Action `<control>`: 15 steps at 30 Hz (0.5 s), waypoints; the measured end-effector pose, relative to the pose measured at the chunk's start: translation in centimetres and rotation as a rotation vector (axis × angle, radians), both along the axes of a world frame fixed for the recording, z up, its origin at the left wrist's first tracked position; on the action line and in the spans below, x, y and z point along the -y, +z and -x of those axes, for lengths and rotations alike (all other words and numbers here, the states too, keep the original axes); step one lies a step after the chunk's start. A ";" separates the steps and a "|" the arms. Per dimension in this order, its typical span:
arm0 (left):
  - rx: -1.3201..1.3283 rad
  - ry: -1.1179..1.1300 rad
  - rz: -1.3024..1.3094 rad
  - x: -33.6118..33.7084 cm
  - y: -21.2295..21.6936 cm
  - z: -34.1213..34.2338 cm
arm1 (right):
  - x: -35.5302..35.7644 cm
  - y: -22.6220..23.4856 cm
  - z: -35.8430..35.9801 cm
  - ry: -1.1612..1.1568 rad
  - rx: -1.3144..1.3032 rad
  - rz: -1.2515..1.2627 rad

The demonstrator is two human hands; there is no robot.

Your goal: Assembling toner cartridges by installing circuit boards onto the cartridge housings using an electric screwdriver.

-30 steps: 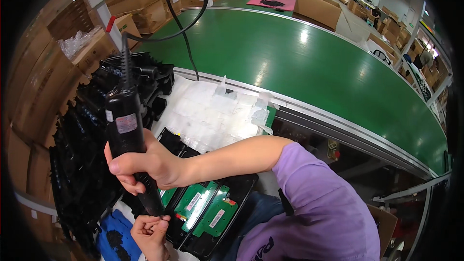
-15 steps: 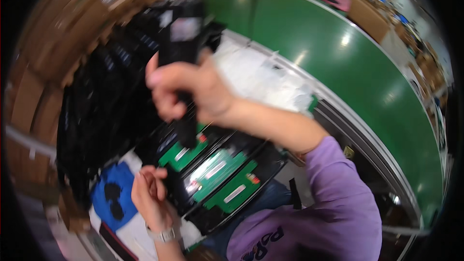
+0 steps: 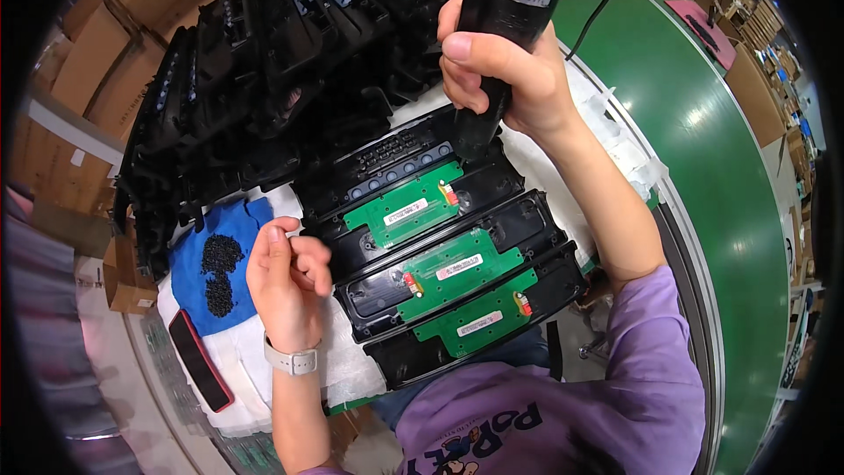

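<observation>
Hands (image 3: 520,79) over white-covered table (image 3: 349,364), green belt (image 3: 655,92), cardboard boxes (image 3: 61,178)

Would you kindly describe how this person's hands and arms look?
The left hand and right hand are ungloved. A pale watch with a matching band circles the left wrist; the right arm's purple sleeve ends near the elbow.

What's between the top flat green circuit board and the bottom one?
In the head view, another flat green circuit board lies between them, inside a long black plastic case.
</observation>
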State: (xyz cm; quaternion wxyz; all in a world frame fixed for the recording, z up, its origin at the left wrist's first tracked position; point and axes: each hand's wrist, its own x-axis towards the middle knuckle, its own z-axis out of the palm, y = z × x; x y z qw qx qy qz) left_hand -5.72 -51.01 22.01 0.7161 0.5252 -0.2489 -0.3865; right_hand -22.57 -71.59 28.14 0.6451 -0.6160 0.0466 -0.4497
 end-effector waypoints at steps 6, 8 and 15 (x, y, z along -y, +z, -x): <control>0.017 -0.042 0.022 -0.2 -0.8 -0.8 | -0.1 0.0 0.0 -0.006 0.012 0.003; 0.015 -0.009 -0.008 0.0 -0.6 -0.6 | -0.1 0.0 0.0 -0.006 0.017 -0.007; 0.152 0.009 -0.128 0.6 -0.3 -0.3 | 0.0 -0.4 -0.8 -0.014 -0.035 0.049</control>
